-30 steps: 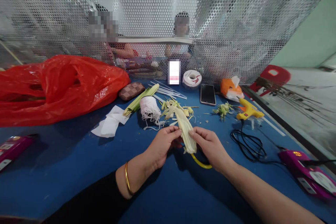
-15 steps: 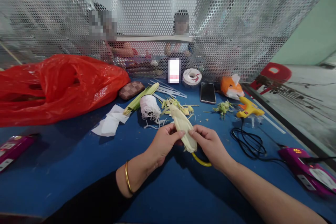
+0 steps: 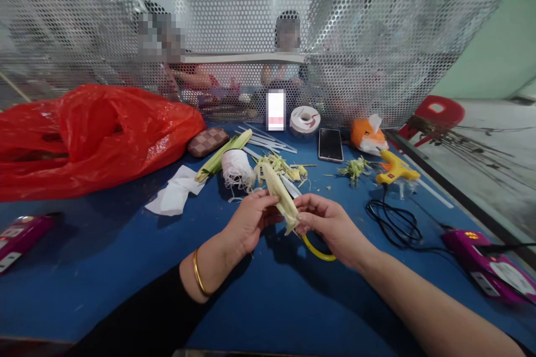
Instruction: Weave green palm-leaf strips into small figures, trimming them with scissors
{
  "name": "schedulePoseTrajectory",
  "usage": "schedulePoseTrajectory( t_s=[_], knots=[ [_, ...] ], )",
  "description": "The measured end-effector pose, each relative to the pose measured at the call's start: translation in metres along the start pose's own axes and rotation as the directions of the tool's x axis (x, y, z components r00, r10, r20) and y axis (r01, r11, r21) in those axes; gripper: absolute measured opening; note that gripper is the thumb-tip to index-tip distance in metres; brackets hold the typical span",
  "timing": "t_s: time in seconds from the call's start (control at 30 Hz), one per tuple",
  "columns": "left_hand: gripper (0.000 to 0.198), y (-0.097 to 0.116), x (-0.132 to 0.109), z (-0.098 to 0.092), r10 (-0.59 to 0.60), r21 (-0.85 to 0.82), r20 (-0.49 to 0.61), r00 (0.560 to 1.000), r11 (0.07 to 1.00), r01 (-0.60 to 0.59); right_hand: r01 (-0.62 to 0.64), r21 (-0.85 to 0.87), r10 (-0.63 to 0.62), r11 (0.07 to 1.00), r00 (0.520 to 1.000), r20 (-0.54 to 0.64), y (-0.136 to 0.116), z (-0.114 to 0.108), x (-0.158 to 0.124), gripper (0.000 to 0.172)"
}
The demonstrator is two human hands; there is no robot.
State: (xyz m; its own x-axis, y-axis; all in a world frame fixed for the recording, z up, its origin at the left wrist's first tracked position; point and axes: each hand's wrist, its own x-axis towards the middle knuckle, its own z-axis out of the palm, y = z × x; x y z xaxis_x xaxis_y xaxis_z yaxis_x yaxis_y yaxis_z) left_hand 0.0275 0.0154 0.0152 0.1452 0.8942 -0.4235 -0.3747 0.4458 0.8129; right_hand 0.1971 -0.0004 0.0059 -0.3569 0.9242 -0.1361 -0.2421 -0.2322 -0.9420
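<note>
My left hand [image 3: 253, 217] pinches a pale corn husk [image 3: 281, 196] between thumb and fingers, above the blue table. The husk is folded lengthwise and slants up to the left. My right hand [image 3: 329, 226] is closed round a pair of scissors, with its thumb and fingertips at the husk's lower right edge. The scissors' yellow handle [image 3: 317, 251] loops out below the palm, and a blade [image 3: 290, 186] shows behind the husk. Just beyond lie husk scraps [image 3: 285, 166] and a roll of white string [image 3: 237, 167] with loose ends.
Left are a red plastic bag [image 3: 100, 139], white tissue [image 3: 173, 192] and a checked pouch [image 3: 208, 141]. Green husks [image 3: 224, 156], white sticks [image 3: 268, 140], a ribbon spool [image 3: 305, 120] and a phone [image 3: 330, 144] lie behind. A yellow glue gun [image 3: 396, 168] with a black cord is right.
The husk has turned from showing its broad face to a narrower, folded edge. A scissor blade now shows behind it. My hands have shifted slightly, and the view has moved a little.
</note>
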Motion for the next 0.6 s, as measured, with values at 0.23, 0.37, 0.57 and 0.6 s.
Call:
schedulePoseTrajectory(
  t_s=[0.23, 0.37, 0.57, 0.6],
  knots=[
    [0.01, 0.0004, 0.0033, -0.001, -0.036, -0.082, -0.016, 0.999, 0.996, 0.034, -0.022, 0.005, 0.023, 1.0, 0.998, -0.051, -0.0014, 0.0015, 0.0003, 0.025],
    [0.01, 0.001, 0.0039, -0.0024, 0.06, -0.029, -0.073, 0.996, 0.998, -0.062, 0.015, -0.006, -0.016, 1.0, 0.989, -0.147, -0.003, 0.0011, 0.0023, 0.028],
    [0.017, 0.0009, -0.0029, 0.0007, 0.251, 0.222, -0.065, 0.966, 0.947, -0.232, 0.11, -0.148, -0.131, 0.983, 0.98, -0.147, -0.0027, 0.0002, 0.0027, 0.034],
    [0.016, 0.0002, -0.0044, 0.0022, 0.263, 0.286, -0.039, 0.964, 0.927, -0.241, 0.101, -0.194, -0.122, 0.976, 0.987, -0.1, -0.0007, 0.0006, 0.0025, 0.033]
  ],
)
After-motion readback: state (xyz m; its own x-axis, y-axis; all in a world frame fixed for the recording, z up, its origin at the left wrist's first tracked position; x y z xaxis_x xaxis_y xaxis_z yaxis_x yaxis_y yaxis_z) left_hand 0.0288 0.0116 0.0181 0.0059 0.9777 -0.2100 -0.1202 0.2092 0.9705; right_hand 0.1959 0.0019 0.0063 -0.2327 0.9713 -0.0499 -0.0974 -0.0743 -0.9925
